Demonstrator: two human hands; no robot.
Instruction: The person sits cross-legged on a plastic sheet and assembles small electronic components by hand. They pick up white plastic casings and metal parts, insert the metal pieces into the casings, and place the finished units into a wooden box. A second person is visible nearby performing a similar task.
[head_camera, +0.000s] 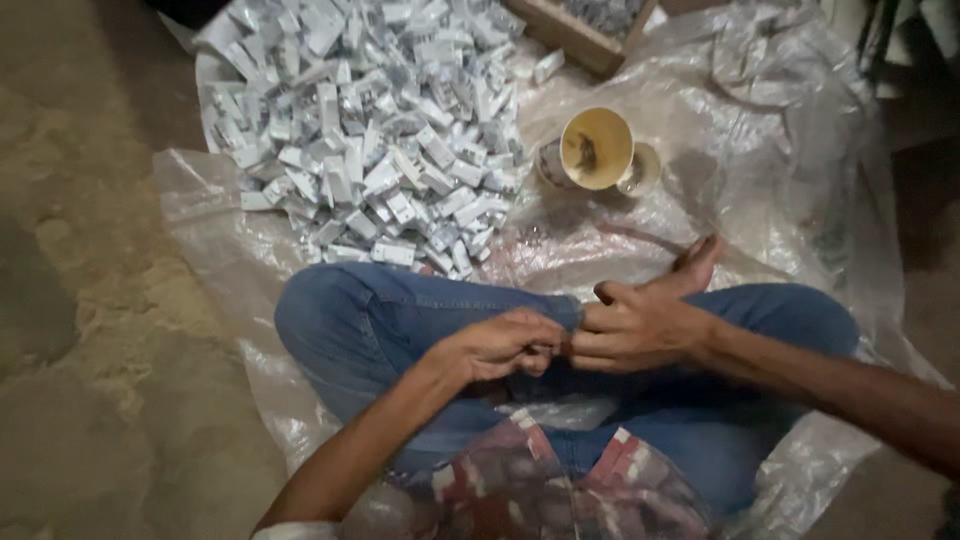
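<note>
Seated person, cross-legged in blue denim jeans (380, 320) on a sheet of clear crinkled plastic (760, 150) spread over the earthen floor (90, 300). The left hand (500, 345) and right hand (630, 330) meet over the lap, knuckles almost touching, just nearer the person than the jeans' knee fold. The fingers of both hands are curled and pressed together around something small between them; what they pinch is hidden by the fingers and cannot be told. Beyond the jeans, on the plastic sheet, lies a large heap of small white rectangular plastic pieces (370, 130). To the heap's right stands a yellowish open-topped cup (595, 148), and past it, at the far edge, the corner of a wooden tray (575, 35). A bare foot (695, 265) shows just beyond the right hand.
</note>
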